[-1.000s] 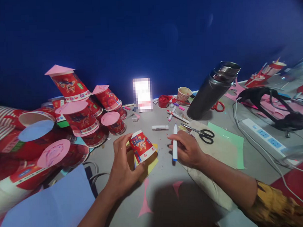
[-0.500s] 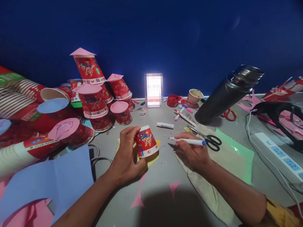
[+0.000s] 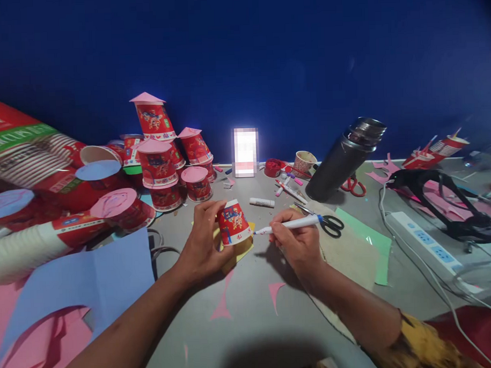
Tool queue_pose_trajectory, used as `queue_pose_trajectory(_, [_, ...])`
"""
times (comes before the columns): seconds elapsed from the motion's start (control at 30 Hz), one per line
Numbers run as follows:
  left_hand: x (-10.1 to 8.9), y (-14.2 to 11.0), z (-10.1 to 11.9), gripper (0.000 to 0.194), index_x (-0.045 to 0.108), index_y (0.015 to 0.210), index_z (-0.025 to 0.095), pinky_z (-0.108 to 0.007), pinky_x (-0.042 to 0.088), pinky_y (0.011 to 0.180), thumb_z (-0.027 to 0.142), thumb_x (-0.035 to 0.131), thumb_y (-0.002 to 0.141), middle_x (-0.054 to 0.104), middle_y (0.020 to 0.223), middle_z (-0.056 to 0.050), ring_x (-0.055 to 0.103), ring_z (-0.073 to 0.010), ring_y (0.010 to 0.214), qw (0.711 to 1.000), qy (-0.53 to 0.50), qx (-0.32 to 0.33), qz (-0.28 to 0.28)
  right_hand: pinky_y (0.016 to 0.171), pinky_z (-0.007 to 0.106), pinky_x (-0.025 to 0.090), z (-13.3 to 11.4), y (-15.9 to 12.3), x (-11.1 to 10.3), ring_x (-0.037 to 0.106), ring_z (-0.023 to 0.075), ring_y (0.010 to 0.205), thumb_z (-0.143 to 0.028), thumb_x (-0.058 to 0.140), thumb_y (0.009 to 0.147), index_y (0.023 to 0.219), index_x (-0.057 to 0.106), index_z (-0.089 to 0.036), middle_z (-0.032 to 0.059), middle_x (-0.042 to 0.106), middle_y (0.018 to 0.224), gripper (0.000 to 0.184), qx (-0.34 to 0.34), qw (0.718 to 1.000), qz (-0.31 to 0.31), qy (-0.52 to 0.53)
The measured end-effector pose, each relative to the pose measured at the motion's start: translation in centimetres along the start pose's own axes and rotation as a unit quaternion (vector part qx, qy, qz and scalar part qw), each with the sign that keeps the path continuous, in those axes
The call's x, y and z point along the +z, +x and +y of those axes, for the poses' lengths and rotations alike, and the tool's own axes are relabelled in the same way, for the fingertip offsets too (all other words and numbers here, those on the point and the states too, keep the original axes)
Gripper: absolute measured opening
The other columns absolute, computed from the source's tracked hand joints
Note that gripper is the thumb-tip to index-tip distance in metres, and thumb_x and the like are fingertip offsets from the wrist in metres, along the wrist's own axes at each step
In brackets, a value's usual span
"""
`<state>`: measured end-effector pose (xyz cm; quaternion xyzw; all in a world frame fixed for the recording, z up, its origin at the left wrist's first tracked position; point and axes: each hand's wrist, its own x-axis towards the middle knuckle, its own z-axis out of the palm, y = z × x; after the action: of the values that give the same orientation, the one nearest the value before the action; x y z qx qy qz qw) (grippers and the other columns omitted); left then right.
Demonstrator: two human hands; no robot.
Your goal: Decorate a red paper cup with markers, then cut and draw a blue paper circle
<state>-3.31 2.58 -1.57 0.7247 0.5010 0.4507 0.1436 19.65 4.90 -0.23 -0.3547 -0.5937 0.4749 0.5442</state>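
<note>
Cup and marker held over a table [image 3: 250, 323]. The left hand [image 3: 205, 239] is partly closed about the left side of a red paper cup [image 3: 234, 223], fingers curled behind it and thumb low at the near edge. The cup is tilted, wide mouth downward, above or on a yellow paper [image 3: 246, 248]. This side grip probably serves to steady the cup while leaving its printed wall bare on the right. The right hand [image 3: 298, 241] is closed in a writing pinch on a white marker [image 3: 293, 224], tip to the left and blue end to the right; the hold near the tip presumably favours fine control. Scissors [image 3: 331, 226] lie just right of that hand, and a short white tube [image 3: 262, 202] lies on the far side, both within easy reach. Paper-topped cups [image 3: 158, 163] stand stacked at the far left, wide rims down, likely for a firmer footing.

The marker's tip is just beside the cup's lower rim (whether they touch cannot be told). The cup's inside and left wall are hidden, as are some fingertips. A bright screen [image 3: 246, 152] at the far side is pixelated beyond reading; the patterned sleeve [image 3: 424, 344] is cut off at the near right.
</note>
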Motion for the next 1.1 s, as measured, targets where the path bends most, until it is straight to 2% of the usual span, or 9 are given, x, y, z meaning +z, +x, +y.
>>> queue_pose_trajectory(0.13, [-0.2, 0.1, 0.1, 0.082, 0.043, 0.148, 0.026, -0.062, 0.047, 0.117, 0.018, 0.072, 0.071, 0.045, 0.14, -0.013, 0.048, -0.0372, 0.139, 1.0, 0.014, -0.016, 0.001, 0.045, 0.02, 0.04, 1.7, 0.7, -0.5, 0.053, 0.0103, 0.048, -0.049, 0.073, 0.09, 0.078, 0.065, -0.02, -0.0025, 0.063, 0.058, 0.032, 0.061, 0.998, 0.017, -0.015])
queue_pose_trajectory(0.23, [-0.2, 0.1, 0.5, 0.082, 0.044, 0.147, 0.028, -0.062, 0.048, 0.117, 0.019, 0.072, 0.071, 0.044, 0.141, -0.012, 0.048, -0.0369, 0.139, 1.0, 0.001, -0.023, -0.011, 0.042, 0.02, 0.037, 1.6, 1.3, -1.0, 0.049, 0.0098, 0.045, -0.055, 0.075, 0.085, 0.079, 0.063, -0.021, -0.0031, 0.062, 0.056, 0.037, 0.082, 0.996, 0.042, -0.004])
queue_pose_trajectory(0.3, [-0.2, 0.2, 0.8, 0.081, 0.046, 0.145, 0.03, -0.062, 0.048, 0.117, 0.018, 0.072, 0.069, 0.044, 0.141, -0.012, 0.048, -0.0371, 0.138, 1.0, -0.012, -0.024, -0.012, 0.044, 0.02, 0.039, 1.2, 1.3, -1.0, 0.051, 0.0105, 0.047, -0.056, 0.075, 0.085, 0.083, 0.064, -0.021, -0.0026, 0.064, 0.059, 0.036, 0.076, 0.996, 0.045, -0.001])
queue_pose_trajectory(0.43, [0.0, 0.3, 1.1, 0.079, 0.051, 0.14, 0.031, -0.064, 0.045, 0.12, 0.019, 0.075, 0.066, 0.047, 0.138, -0.011, 0.049, -0.0382, 0.137, 0.999, -0.029, -0.036, -0.003, 0.052, 0.023, 0.048, 0.7, 0.2, -0.4, 0.06, 0.0128, 0.055, -0.048, 0.073, 0.091, 0.086, 0.065, -0.022, -0.0015, 0.066, 0.065, 0.027, 0.019, 1.0, 0.007, -0.016])
queue_pose_trajectory(0.57, [0.0, 0.2, 1.1, 0.074, 0.049, 0.142, 0.029, -0.062, 0.045, 0.119, 0.027, 0.077, 0.073, 0.046, 0.138, -0.013, 0.049, -0.0381, 0.137, 1.0, -0.01, -0.023, -0.014, 0.061, 0.027, 0.054, 0.6, -0.7, 0.0, 0.065, 0.0145, 0.063, -0.035, 0.07, 0.093, 0.085, 0.067, -0.022, 0.0009, 0.07, 0.074, 0.016, -0.063, 0.994, -0.028, -0.088])
queue_pose_trajectory(0.67, [0.0, 0.1, 1.0, 0.078, 0.046, 0.144, 0.028, -0.061, 0.046, 0.118, 0.032, 0.08, 0.074, 0.045, 0.139, -0.012, 0.049, -0.038, 0.136, 0.999, 0.017, -0.025, -0.02, 0.065, 0.028, 0.056, 0.7, -0.8, -0.1, 0.067, 0.0152, 0.067, -0.029, 0.068, 0.094, 0.088, 0.068, -0.022, 0.0024, 0.072, 0.081, 0.009, -0.112, 0.984, -0.035, -0.135])
queue_pose_trajectory(0.77, [0.1, -0.1, 1.0, 0.082, 0.041, 0.149, 0.027, -0.059, 0.046, 0.117, 0.027, 0.077, 0.075, 0.044, 0.14, -0.013, 0.048, -0.0376, 0.137, 0.999, 0.043, -0.004, -0.023, 0.067, 0.027, 0.056, 0.9, -0.9, -0.3, 0.069, 0.0158, 0.071, -0.025, 0.07, 0.094, 0.094, 0.07, -0.022, 0.0032, 0.074, 0.086, 0.003, -0.16, 0.973, -0.043, -0.159])
queue_pose_trajectory(0.87, [0.2, -0.2, 0.9, 0.084, 0.037, 0.153, 0.026, -0.058, 0.047, 0.115, 0.023, 0.073, 0.078, 0.043, 0.14, -0.014, 0.048, -0.0372, 0.137, 0.997, 0.059, 0.035, -0.02, 0.069, 0.028, 0.057, 0.9, -1.0, -0.4, 0.071, 0.0169, 0.074, -0.024, 0.068, 0.096, 0.098, 0.07, -0.022, 0.0039, 0.076, 0.088, 0.004, -0.191, 0.965, -0.052, -0.174])
queue_pose_trajectory(1.1, [0.0, -0.3, 1.2, 0.08, 0.033, 0.155, 0.023, -0.056, 0.05, 0.113, 0.024, 0.068, 0.083, 0.039, 0.141, -0.015, 0.046, -0.036, 0.137, 0.995, 0.082, 0.044, -0.033, 0.071, 0.029, 0.058, 0.4, -0.9, -0.1, 0.072, 0.0179, 0.075, -0.022, 0.066, 0.099, 0.099, 0.069, -0.022, 0.0041, 0.076, 0.084, 0.003, -0.252, 0.945, -0.073, -0.193])
